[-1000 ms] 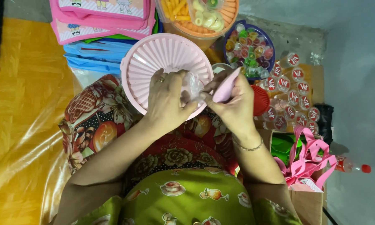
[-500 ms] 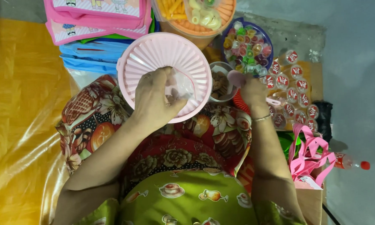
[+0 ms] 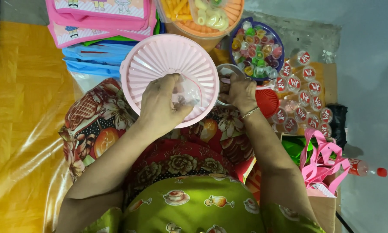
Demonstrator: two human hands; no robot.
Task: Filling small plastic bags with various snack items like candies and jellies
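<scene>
left hand [image 3: 161,105] pinching a small clear plastic bag [image 3: 187,90] over the pink ribbed plate [image 3: 170,60] on the lap | right hand [image 3: 239,91] reaching into a small metal bowl [image 3: 225,71] just right of the plate, fingers curled, what they are holding hidden | blue bowl of jelly cups [image 3: 256,49] lying beyond

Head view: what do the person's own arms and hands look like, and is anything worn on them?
Both forearms are bare, with no sleeves reaching the wrists. The left hand wears no glove, and no ring or band shows on it. The right hand is also gloveless, with a thin beaded bracelet around its wrist. Near the upper arms, a green garment printed with small cups and pots begins.
</scene>
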